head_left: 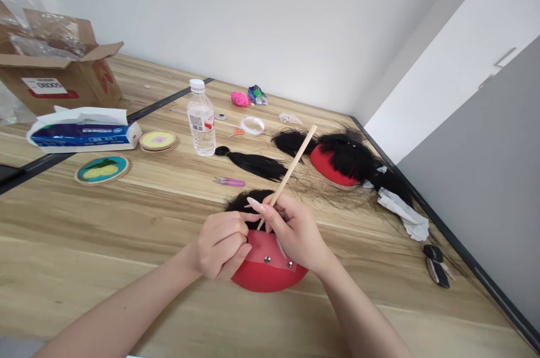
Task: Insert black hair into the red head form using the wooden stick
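A red dome-shaped form lies on the table in front of me, with black hair on its far side. A clear strip with silver pins lies across its red surface. My right hand is closed around a thin wooden stick, which slants up and to the right, its lower tip close to the hair's edge. My left hand rests at the left of the dome, fingers curled in a pinch near the stick tip. What it pinches is hidden.
Beyond my hands are purple thread snips, a black hair bundle and a water bottle. A second red form with hair sits at right, near a white cloth. Tissues, embroidery hoops and a cardboard box stand left.
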Demonstrator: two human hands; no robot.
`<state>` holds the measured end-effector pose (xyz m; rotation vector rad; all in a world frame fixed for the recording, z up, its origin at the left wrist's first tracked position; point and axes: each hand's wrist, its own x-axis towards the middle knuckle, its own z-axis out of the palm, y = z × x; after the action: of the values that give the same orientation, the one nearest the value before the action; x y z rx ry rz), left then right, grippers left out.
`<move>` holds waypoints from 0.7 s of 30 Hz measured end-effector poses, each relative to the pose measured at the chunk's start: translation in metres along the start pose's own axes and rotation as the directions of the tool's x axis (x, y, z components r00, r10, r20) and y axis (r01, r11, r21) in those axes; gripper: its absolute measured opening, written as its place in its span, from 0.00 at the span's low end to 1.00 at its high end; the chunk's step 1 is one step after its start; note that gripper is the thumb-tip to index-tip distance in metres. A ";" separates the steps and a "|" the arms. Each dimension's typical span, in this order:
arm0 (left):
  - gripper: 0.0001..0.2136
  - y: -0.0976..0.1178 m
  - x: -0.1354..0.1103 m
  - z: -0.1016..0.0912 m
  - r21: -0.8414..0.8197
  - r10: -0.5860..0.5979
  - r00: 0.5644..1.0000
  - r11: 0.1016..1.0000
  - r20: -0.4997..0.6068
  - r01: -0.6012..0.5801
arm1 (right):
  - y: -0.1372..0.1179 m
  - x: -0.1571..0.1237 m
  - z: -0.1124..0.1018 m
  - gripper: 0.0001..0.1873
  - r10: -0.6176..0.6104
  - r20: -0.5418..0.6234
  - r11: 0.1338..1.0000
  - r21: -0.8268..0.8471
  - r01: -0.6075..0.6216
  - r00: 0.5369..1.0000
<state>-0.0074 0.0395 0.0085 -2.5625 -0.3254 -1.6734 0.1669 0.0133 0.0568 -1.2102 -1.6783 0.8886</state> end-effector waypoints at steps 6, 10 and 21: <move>0.11 0.001 0.000 0.000 0.006 -0.003 1.000 1.000 0.009 0.003 | -0.002 0.000 0.000 0.16 0.007 0.001 0.999 0.039 -0.007 1.000; 0.10 0.000 0.001 -0.001 -0.011 0.019 1.000 1.000 0.012 -0.019 | 0.001 -0.001 -0.001 0.18 -0.009 0.004 0.998 0.064 0.009 1.000; 0.15 -0.009 0.012 -0.013 0.120 0.103 0.995 0.988 -0.004 -0.101 | 0.000 -0.003 -0.003 0.26 0.043 -0.011 0.983 0.178 -0.040 0.999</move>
<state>-0.0161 0.0473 0.0245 -2.4401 -0.2796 -1.5817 0.1699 0.0109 0.0571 -1.1306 -1.5313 1.0294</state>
